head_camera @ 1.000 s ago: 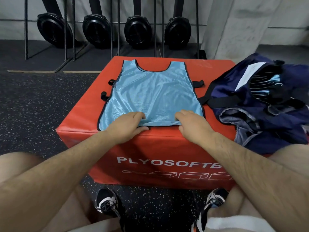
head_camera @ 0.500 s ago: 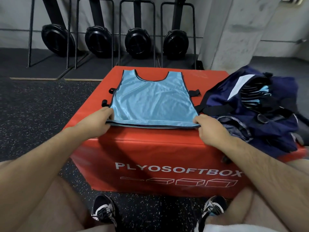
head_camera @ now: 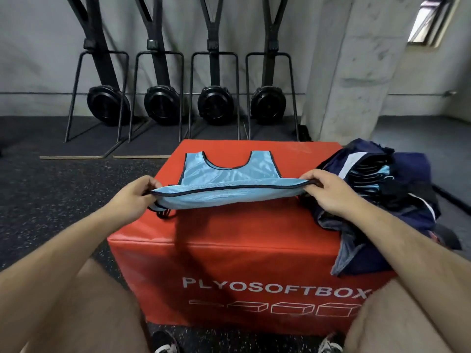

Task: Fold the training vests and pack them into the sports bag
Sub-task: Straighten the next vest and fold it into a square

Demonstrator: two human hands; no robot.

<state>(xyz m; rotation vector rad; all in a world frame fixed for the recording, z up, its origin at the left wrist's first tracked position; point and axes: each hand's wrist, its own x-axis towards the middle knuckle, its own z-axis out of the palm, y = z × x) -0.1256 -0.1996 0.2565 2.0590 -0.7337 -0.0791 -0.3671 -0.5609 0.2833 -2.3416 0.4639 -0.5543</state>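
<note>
A light blue training vest (head_camera: 229, 174) with black trim lies on the red plyo box (head_camera: 237, 250), its shoulder straps pointing away from me. My left hand (head_camera: 135, 197) pinches the vest's bottom left corner and my right hand (head_camera: 328, 192) pinches the bottom right corner. Both hold the hem lifted above the box, over the vest's lower half. The dark blue sports bag (head_camera: 397, 189) sits open on the box's right side, with several folded blue vests (head_camera: 374, 174) inside.
Four black upright machines (head_camera: 163, 103) on metal stands line the grey wall behind the box. A concrete pillar (head_camera: 349, 72) rises at the back right. Dark speckled rubber floor surrounds the box. My knees and shoes show at the bottom edge.
My hands went from the middle of the hem out to its corners, then raised the hem off the box and carried it away from me towards the neckline.
</note>
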